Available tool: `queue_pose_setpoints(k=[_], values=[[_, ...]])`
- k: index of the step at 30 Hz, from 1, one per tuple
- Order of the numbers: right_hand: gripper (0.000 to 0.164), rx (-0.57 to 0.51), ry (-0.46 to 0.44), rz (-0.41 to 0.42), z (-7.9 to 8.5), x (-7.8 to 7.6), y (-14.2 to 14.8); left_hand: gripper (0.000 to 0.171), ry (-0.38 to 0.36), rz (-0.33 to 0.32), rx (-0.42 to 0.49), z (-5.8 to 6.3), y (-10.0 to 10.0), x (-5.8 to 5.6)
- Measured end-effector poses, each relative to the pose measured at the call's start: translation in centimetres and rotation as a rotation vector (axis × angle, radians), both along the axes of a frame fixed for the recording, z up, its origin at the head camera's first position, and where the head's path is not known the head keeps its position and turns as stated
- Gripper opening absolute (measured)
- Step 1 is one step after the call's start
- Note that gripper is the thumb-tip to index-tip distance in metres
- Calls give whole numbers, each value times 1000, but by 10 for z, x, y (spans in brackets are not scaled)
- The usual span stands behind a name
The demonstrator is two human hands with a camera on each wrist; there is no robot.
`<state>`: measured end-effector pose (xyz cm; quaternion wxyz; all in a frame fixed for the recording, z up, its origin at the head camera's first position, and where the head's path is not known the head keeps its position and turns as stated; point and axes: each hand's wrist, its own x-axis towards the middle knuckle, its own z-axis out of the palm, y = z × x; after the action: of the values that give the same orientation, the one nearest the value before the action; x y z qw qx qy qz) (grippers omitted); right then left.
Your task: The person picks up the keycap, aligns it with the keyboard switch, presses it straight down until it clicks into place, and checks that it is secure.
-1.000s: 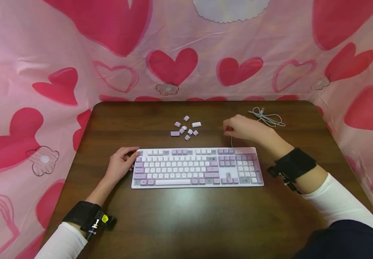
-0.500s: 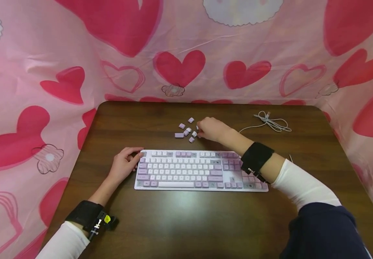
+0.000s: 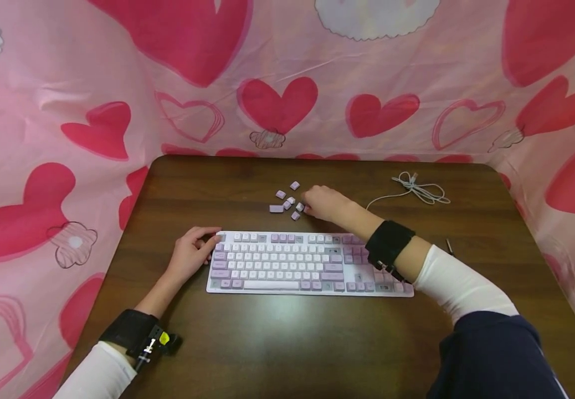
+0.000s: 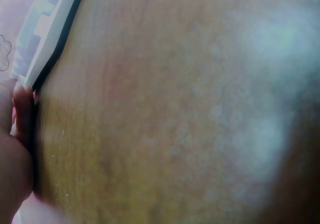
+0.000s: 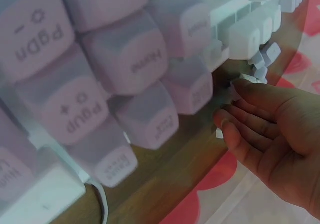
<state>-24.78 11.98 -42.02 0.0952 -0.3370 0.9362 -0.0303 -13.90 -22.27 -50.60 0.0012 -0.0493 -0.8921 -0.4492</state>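
The purple-and-white keyboard (image 3: 272, 284) lies flat on the table, several of its key places bare of caps. At its left end my left hand (image 3: 193, 248) grips the upper corner, index finger on top and thumb along the side; its fingers (image 4: 22, 111) show at the corner in the left wrist view. My right hand (image 3: 327, 203) reaches over the keyboard to the loose keycaps (image 3: 276, 209). In the right wrist view, its thumb and index finger close around a small purple keycap (image 5: 233, 92), mostly hidden by them. A white keycap (image 5: 219, 133) shows just beyond the fingertips.
A bundled white cable (image 3: 419, 191) lies at the back right, its lead running behind my right forearm. A thin dark stick-like object (image 3: 449, 247) rests right of the keyboard. Heart-printed pink cloth (image 3: 277, 105) rises behind the table (image 3: 277, 343).
My right hand has come left from behind the keyboard's right part to the loose keycaps, barely shifting over the last half second. The left hand stays at the keyboard's corner.
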Motion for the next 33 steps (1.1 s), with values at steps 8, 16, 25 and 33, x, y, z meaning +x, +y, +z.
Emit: queue_pose_setpoints(k=[8,16,25,33], values=[[13,-22,-54,26,1,-5,0,36,5,-1,-5,4,-2,2],[9,14,-49,43,4,-6,-1,36,15,-1,9,2,-1,1],[8,54,36,73,5,-2,-2,35,6,-8,3,5,-4,-1],[7,-17,-2,85,3,0,13,34,8,1,16,1,1,0]])
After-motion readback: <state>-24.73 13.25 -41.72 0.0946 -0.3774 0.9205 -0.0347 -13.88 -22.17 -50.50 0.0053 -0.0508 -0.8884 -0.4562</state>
